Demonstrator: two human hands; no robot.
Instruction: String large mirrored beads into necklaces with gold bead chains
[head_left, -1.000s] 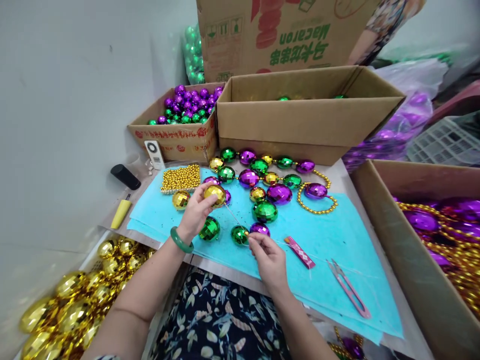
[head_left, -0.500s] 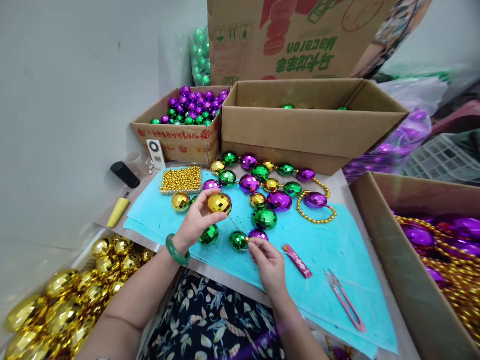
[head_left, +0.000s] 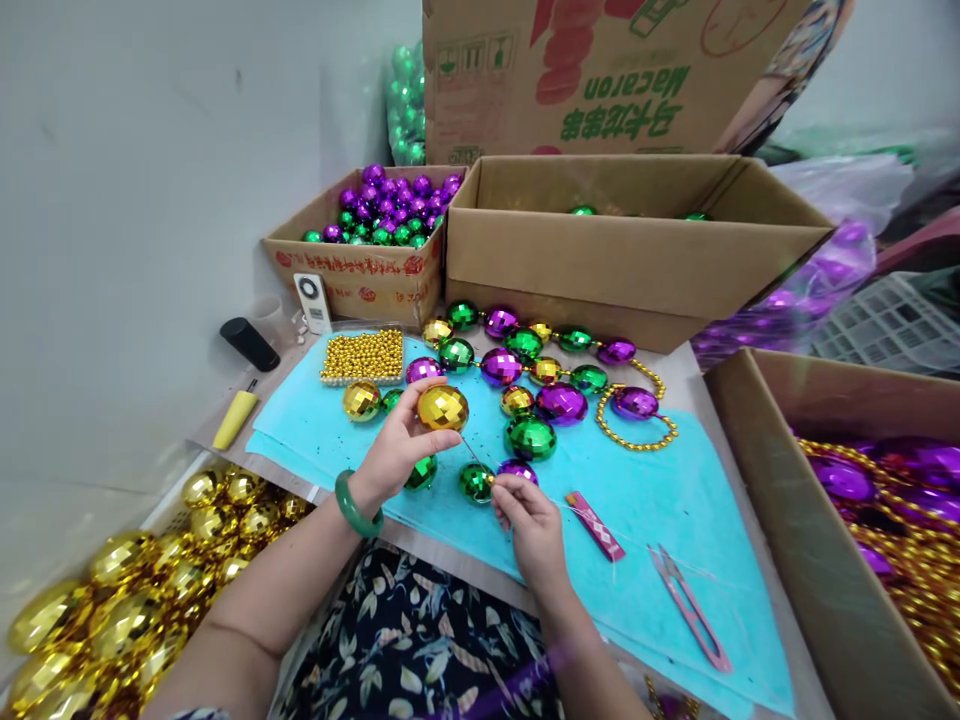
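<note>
My left hand [head_left: 409, 435], with a green bangle [head_left: 358, 503] at the wrist, grips a large faceted gold bead [head_left: 442, 408] between thumb and fingers. A thin needle or wire [head_left: 474, 450] runs from that bead down to my right hand [head_left: 529, 510]. The right fingertips pinch a small gold bead [head_left: 491, 480] on the thread [head_left: 600, 515], which trails off to the right. Just beyond these fingers lie a green bead [head_left: 475, 482] and a purple bead [head_left: 517, 470]. A colourful bead strand [head_left: 501, 367] curves across the blue cloth [head_left: 675, 500].
Small gold beads fill a clear tray [head_left: 363, 357]. Pink thread snips [head_left: 690, 610] and a pink-handled cutter [head_left: 595, 526] lie on the right. Cardboard boxes [head_left: 630, 265] stand behind, another box [head_left: 832, 540] at right. Large gold beads [head_left: 127, 620] sit lower left. Part of another person [head_left: 795, 75] shows at the back.
The view has shifted slightly. My left hand still grips the gold bead, and my right hand has moved a little left along the thread.
</note>
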